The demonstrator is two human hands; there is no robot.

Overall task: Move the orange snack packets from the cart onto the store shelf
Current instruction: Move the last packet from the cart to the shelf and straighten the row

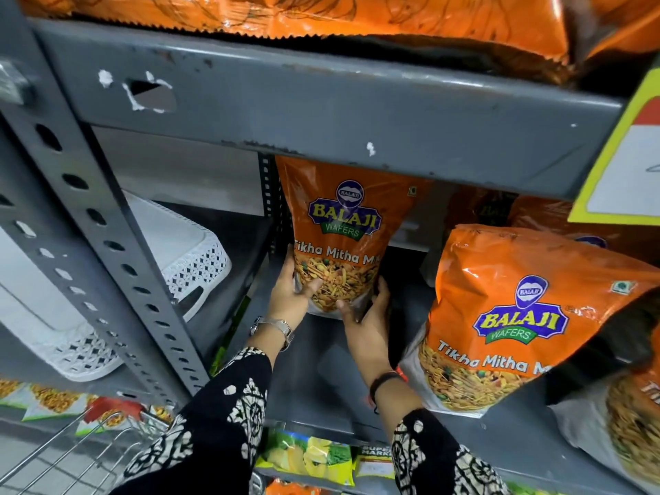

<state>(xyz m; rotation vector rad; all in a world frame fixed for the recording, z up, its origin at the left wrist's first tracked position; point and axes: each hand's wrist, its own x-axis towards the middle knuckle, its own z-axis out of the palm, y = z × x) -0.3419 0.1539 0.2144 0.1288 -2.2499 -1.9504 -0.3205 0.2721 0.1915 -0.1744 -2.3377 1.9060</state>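
Observation:
An orange snack packet (343, 223) stands upright deep on the grey store shelf (314, 380), against the back left corner. My left hand (294, 292) grips its lower left edge and my right hand (368, 316) grips its lower right edge. A second orange packet (518, 316) stands at the shelf's front right, leaning slightly. More orange packets (475, 209) sit behind it in shadow. The wire cart (71, 448) shows at the bottom left, with a red handle part.
The upper shelf's grey edge (321, 112) hangs low over the packet, with orange packets (321, 16) lying on it. A yellow price tag (621, 166) hangs at right. White plastic baskets (185, 266) fill the left bay. Green and yellow packets (310, 455) sit below.

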